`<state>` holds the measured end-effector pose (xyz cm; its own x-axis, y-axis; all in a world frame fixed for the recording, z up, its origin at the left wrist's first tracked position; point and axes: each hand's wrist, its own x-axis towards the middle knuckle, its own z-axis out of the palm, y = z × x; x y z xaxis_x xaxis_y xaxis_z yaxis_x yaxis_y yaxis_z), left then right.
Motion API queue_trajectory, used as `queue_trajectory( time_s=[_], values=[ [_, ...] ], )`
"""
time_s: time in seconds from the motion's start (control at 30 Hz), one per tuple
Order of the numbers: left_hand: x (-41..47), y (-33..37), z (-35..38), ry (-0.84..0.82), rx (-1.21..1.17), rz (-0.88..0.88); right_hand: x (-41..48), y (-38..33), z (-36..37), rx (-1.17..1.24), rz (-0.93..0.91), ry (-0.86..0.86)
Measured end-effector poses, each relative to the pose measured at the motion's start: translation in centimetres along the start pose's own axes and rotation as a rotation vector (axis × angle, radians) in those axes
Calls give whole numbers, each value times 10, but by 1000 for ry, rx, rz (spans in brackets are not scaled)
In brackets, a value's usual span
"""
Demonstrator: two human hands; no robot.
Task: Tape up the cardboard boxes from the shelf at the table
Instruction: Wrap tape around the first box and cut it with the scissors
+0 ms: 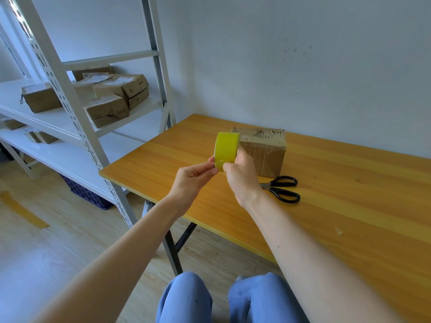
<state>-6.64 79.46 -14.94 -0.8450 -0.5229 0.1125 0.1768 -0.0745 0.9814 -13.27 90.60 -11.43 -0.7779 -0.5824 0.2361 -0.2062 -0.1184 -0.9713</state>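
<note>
1. Right hand (pixel 242 180) grips the yellow tape roll (pixel 226 150) above the desk (pixel 349 206).
2. Left hand (pixel 191 178) fingers pinch the roll's lower edge, perhaps its loose end.
3. Cardboard box (pixel 265 152) sits on the desk beside scissors (pixel 282 188).

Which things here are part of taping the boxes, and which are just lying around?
For the job: yellow-green roll of tape; brown cardboard box on the wooden table; black-handled scissors; cardboard boxes on the white shelf.
Lying about: dark blue crate under the shelf; brown strip on the floor.
</note>
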Motion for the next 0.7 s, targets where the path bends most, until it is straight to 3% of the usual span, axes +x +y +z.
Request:
queue_trajectory(
  time_s=[0.7],
  values=[
    [-2,1,-3,5,-15,-7,1,10,3,25,5,-38]
  ],
)
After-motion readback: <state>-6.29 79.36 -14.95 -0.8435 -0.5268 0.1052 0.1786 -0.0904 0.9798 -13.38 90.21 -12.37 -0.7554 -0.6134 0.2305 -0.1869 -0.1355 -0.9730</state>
